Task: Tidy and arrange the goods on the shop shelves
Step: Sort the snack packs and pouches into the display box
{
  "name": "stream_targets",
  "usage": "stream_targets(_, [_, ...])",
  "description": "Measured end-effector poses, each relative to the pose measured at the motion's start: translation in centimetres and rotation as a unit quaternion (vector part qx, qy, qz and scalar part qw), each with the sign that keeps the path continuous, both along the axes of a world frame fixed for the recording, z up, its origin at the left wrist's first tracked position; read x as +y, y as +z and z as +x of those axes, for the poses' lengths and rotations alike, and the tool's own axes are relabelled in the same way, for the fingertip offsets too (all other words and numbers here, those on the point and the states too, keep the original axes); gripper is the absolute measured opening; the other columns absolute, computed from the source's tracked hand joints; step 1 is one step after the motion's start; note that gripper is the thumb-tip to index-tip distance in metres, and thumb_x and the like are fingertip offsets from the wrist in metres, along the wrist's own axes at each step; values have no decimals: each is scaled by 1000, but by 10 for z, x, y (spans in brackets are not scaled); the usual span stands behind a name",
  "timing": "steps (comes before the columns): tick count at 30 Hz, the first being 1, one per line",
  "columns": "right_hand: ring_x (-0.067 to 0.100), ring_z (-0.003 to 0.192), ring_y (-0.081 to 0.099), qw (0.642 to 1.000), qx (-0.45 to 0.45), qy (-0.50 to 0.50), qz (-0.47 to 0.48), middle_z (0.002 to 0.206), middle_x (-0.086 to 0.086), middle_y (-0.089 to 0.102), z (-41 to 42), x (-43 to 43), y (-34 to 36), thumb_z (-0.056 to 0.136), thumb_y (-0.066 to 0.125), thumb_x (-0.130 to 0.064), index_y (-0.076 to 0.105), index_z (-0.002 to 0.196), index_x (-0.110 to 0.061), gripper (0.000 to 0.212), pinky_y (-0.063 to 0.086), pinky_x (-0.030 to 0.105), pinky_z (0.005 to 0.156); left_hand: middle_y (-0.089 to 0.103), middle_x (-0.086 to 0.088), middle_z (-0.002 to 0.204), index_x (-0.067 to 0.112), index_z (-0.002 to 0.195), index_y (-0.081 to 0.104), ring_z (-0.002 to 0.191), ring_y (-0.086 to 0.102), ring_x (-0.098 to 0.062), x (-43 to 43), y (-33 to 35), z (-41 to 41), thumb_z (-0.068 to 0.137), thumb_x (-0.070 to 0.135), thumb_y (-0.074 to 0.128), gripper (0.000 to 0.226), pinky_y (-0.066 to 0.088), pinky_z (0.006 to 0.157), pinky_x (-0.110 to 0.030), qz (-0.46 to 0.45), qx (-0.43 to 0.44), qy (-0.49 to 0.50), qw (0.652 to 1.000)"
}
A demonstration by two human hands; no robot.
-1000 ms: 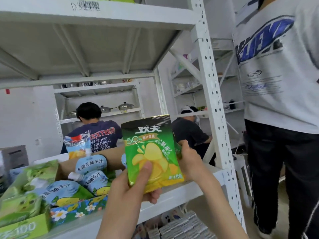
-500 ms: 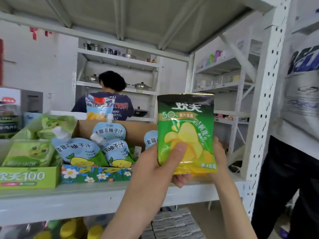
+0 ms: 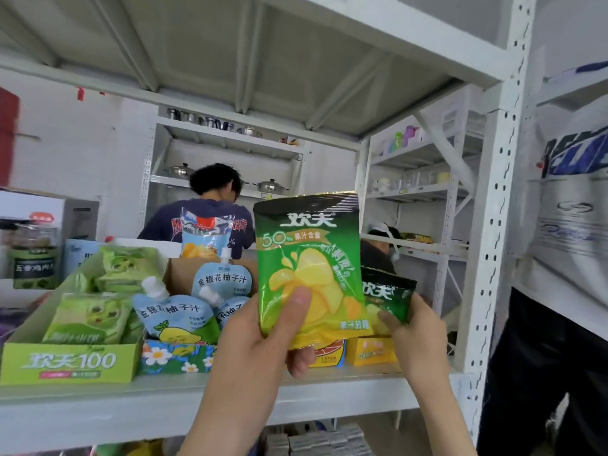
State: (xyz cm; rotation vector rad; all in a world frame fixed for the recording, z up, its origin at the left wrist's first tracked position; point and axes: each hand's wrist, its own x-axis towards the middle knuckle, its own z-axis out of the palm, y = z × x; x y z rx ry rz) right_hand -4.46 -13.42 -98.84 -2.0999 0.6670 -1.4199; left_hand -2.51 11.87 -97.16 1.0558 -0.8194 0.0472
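My left hand [image 3: 260, 337] holds a green and yellow snack bag [image 3: 312, 258] upright in front of the white shelf [image 3: 131, 409], thumb pressed on its front. My right hand [image 3: 414, 337] pinches a second, darker green bag [image 3: 390, 296] just behind and to the right of the first. On the shelf to the left sit a green display box [image 3: 65, 363] of green packets and a flowered box [image 3: 174, 357] of pale blue spouted juice pouches [image 3: 174, 314]. Small yellow boxes [image 3: 371, 352] stand on the shelf under the bags.
A perforated white upright post [image 3: 493, 225] bounds the shelf on the right. A person in a grey printed shirt and dark trousers [image 3: 566, 258] stands close beyond it. Two people work at far shelves with pots. Stacked packs [image 3: 316, 442] lie on the lower level.
The view has shifted closer to the shelf. My right hand has drawn a second dark green bag out from behind the first, so the two bags now show apart.
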Motion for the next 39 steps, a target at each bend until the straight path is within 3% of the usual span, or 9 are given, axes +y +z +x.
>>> stream_targets(4, [16, 70, 59, 991, -133, 19, 4, 79, -8, 65, -13, 35, 13, 95, 72, -21, 63, 114, -11, 24, 40, 27, 60, 63, -16, 62, 6, 88, 68, 50, 56, -23, 19, 4, 9, 91, 36, 62, 31, 49, 48, -30, 5, 21, 1, 1000])
stream_targets(8, [28, 75, 61, 978, -200, 66, -5, 79, 5, 65, -38, 74, 34, 97, 67, -31, 56, 100, -18, 17, 49, 43, 68, 74, -6, 78, 19, 91, 76, 57, 63, -21, 30, 11, 14, 89, 38, 64, 22, 55, 49, -35, 3, 49, 17, 999])
stream_targets(12, [12, 73, 57, 961, -270, 55, 23, 79, 0, 63, -67, 95, 41, 99, 64, -27, 55, 97, -13, 16, 40, 29, 62, 75, -2, 77, 36, 82, 78, 53, 63, -19, 27, 16, 9, 84, 39, 64, 15, 56, 53, -46, 0, 62, 27, 998])
stream_targets(17, [28, 87, 64, 932, -349, 26, 94, 90, -2, 67, -77, 110, 41, 102, 55, -44, 59, 105, -28, 17, 51, 46, 80, 72, -16, 71, 14, 84, 77, 52, 64, -28, 22, 9, 7, 89, 32, 66, 22, 57, 47, -42, -6, 81, 35, 996])
stream_targets(20, [36, 79, 70, 896, -392, 104, 179, 91, 10, 71, -75, 114, 40, 102, 52, -50, 63, 104, -27, 26, 57, 47, 63, 72, -17, 71, 10, 91, 74, 52, 64, -28, 21, 6, 8, 92, 32, 65, 24, 59, 48, -39, 1, 78, 21, 997])
stream_targets(24, [11, 36, 44, 877, -342, 180, 286, 53, -4, 52, -67, 123, 38, 104, 50, -50, 58, 83, -20, 38, 32, 19, 33, 74, -16, 74, 8, 97, 73, 55, 67, -30, 21, 1, 12, 93, 29, 66, 22, 59, 50, -34, 20, 75, -7, 997])
stream_targets(28, [7, 40, 44, 891, -280, 234, 270, 53, -6, 51, -48, 135, 29, 104, 48, -50, 64, 80, -20, 41, 28, 18, 37, 75, -17, 83, 13, 107, 72, 57, 66, -32, 21, 0, 9, 95, 20, 65, 15, 60, 51, -37, 38, 62, -36, 997])
stream_targets(35, [2, 58, 53, 966, -217, 121, 71, 74, -17, 64, -31, 144, 17, 106, 44, -41, 57, 82, -20, 34, 41, 19, 54, 73, -19, 80, 20, 104, 73, 52, 63, -36, 21, 4, 3, 98, 25, 61, 14, 59, 46, -42, 35, 73, -2, 997])
stream_targets(39, [5, 59, 53, 974, -202, 96, 43, 76, -11, 62, -31, 144, 15, 104, 42, -47, 54, 83, -22, 35, 40, 24, 54, 71, 10, 63, 32, 77, 76, 47, 66, -25, 22, 8, 1, 96, 28, 60, 25, 59, 46, -43, 24, 91, -1, 996])
